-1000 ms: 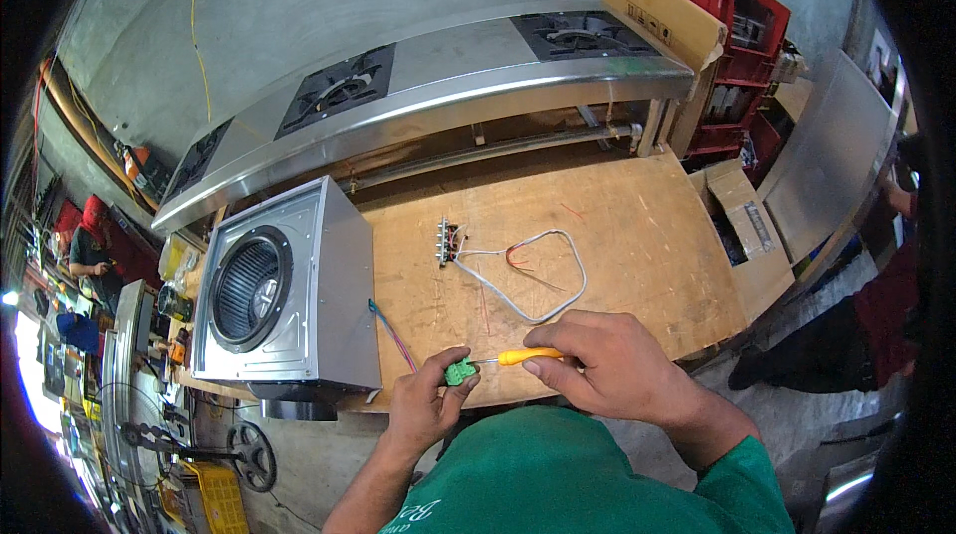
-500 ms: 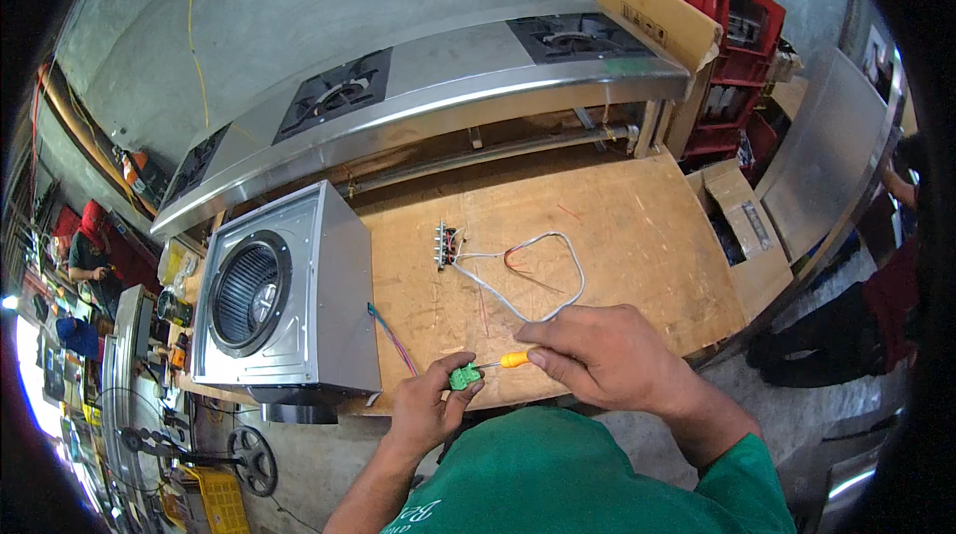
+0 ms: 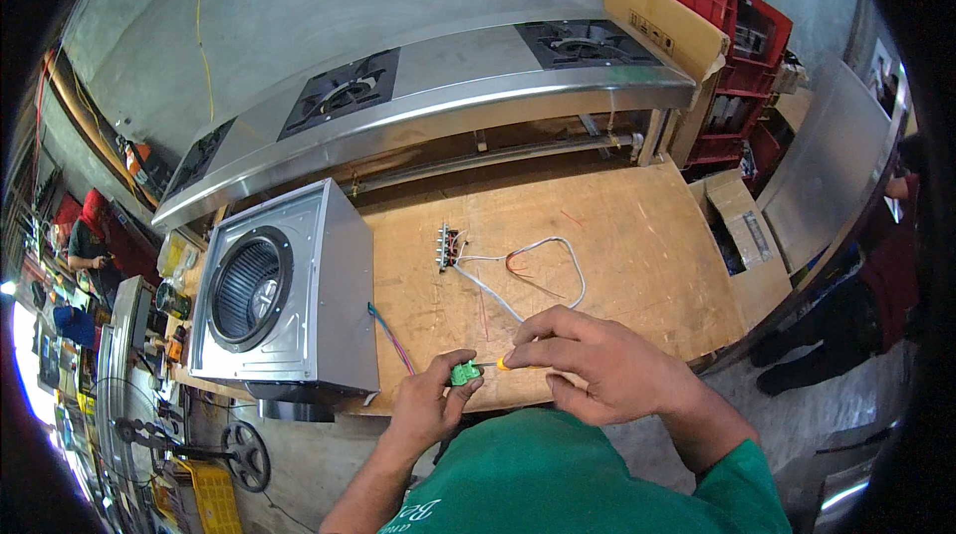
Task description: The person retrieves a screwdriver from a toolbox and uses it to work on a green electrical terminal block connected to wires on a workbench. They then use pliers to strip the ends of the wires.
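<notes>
My left hand (image 3: 428, 400) pinches a small green terminal block (image 3: 465, 373) between thumb and fingers, just above the bench's near edge. From the right, a thin screwdriver shaft points at the block, its tip at or in the block's side. My right hand (image 3: 597, 360) has its fingers over the yellow handle (image 3: 504, 364) of that screwdriver, covering most of it, while the thumb hangs lower and apart. Beyond my hands lies a small circuit board (image 3: 444, 247) with a loop of white cable (image 3: 578, 270) running from it toward my right hand.
A grey metal blower box (image 3: 344, 285) with a round fan inlet stands on the wooden bench (image 3: 637, 235) at left. Behind runs a stainless stove top (image 3: 448, 61) with burners. An open cardboard box (image 3: 742, 225) and stacked crates (image 3: 732, 86) stand at right. Another person (image 3: 90, 245) is far left.
My right thumb has come away from the yellow handle, and the fingers now cover more of it. The terminal block stays in my left hand. The view has shifted slightly.
</notes>
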Tool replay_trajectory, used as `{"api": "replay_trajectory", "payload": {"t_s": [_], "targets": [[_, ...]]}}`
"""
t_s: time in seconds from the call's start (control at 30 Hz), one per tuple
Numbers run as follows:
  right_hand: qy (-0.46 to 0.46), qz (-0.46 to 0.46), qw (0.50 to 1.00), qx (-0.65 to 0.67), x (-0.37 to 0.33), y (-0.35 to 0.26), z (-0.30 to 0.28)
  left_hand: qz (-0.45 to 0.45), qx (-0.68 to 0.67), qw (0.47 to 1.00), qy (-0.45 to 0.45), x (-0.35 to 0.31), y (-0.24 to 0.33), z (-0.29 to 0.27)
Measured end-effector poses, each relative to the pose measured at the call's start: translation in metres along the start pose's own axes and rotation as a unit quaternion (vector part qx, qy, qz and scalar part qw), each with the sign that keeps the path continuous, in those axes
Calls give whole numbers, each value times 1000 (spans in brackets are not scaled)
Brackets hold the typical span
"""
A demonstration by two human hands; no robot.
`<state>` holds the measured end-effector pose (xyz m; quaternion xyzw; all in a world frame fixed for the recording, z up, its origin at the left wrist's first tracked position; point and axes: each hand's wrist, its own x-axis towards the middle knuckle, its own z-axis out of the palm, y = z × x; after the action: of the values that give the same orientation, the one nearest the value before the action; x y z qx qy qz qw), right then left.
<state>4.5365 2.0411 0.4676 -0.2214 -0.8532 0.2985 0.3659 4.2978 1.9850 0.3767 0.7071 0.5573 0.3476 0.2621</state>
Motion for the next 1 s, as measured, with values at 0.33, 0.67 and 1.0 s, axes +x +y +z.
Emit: {"api": "replay_trajectory", "payload": {"t_s": [0.33,0.67,1.0], "targets": [[-89,76,991,-61,-4,6,-14,1,12,1000,9,1,-7,4],[-28,84,996,-10,-4,9,-6,2,15,1000,14,3,-5,4],[-71,50,995,47,-3,13,-7,-1,8,1000,17,2,-5,2]]}}
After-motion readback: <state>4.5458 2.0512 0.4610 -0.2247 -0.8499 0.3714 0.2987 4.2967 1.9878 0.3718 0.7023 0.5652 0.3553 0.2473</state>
